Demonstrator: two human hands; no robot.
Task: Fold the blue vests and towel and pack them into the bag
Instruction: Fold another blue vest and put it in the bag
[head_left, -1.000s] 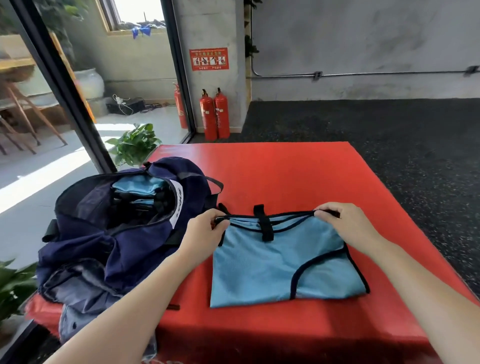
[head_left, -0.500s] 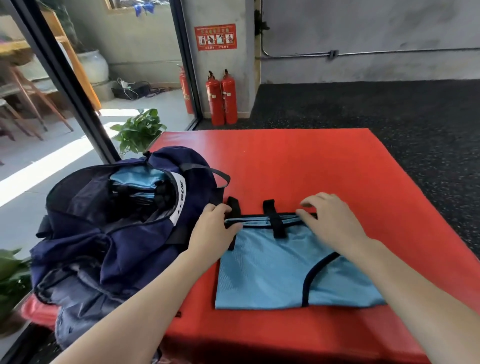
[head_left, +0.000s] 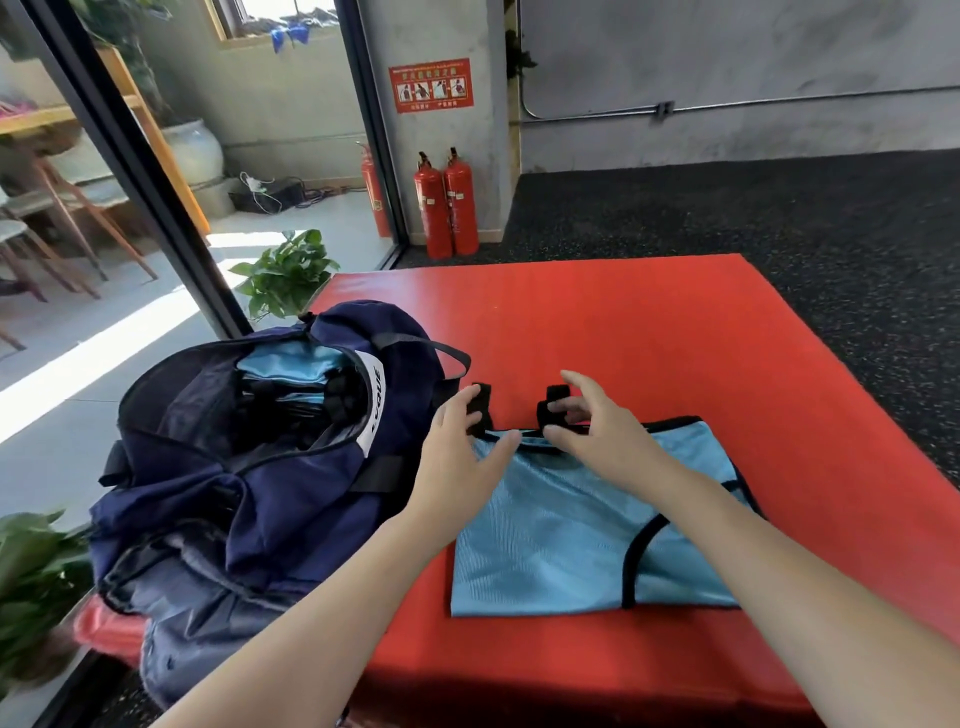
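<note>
A light blue vest (head_left: 561, 530) with black trim lies folded on the red mat (head_left: 675, 332). Two black straps stick out at its far edge. My left hand (head_left: 457, 462) pinches the left strap (head_left: 480, 395). My right hand (head_left: 597, 431) curls its fingers round the right strap (head_left: 551, 408), index finger raised. The navy bag (head_left: 249, 499) stands open just left of the vest, on the mat's left edge. Folded blue vests (head_left: 291, 361) lie inside it. I see no towel.
Beyond the vest the red mat stretches away over dark speckled floor (head_left: 779, 218). Potted plants (head_left: 285, 275) stand left of the mat by a glass door frame (head_left: 145, 176). Red fire extinguishers (head_left: 447, 208) stand against the far pillar.
Both hands let go of the vest's top edge, pressed it flat, then moved together toward its left end and took hold of the two black straps. The view shifted slightly.
</note>
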